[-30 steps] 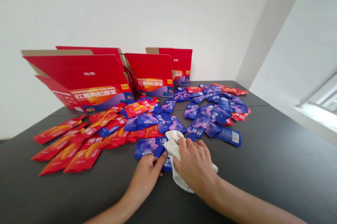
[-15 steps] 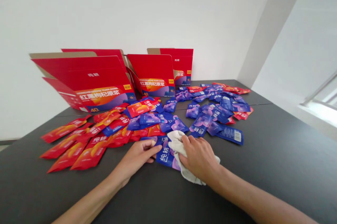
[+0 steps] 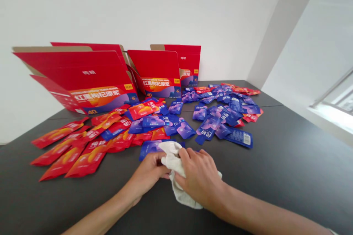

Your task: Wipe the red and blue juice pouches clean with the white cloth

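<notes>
both forearms are stretched over the dark tabletop (image 3: 154, 214). a crumpled white cloth (image 3: 175, 163) is gripped in the right hand (image 3: 198, 174), its fingers closed over the fabric from above, with a fold left spilling out below the palm. the left hand (image 3: 149, 172) is set against the cloth's left edge, thumb and fingers bent toward each other; the fingertips are hidden, so whether anything is pinched there cannot be told. just beyond, a blue printed pouch (image 3: 149, 148) is laid on the table, partly covered by the cloth. at left, red pouches (image 3: 86, 159) are lined up at a slant, and farther in they are mixed with blue ones. at right, a loose heap is formed by mostly blue pouches (image 3: 209, 123); a barcode is shown on one pouch (image 3: 238, 138) near its right edge. behind these, red cartons (image 3: 96, 80) are stood with flaps raised, backed by a white wall (image 3: 176, 3).
</notes>
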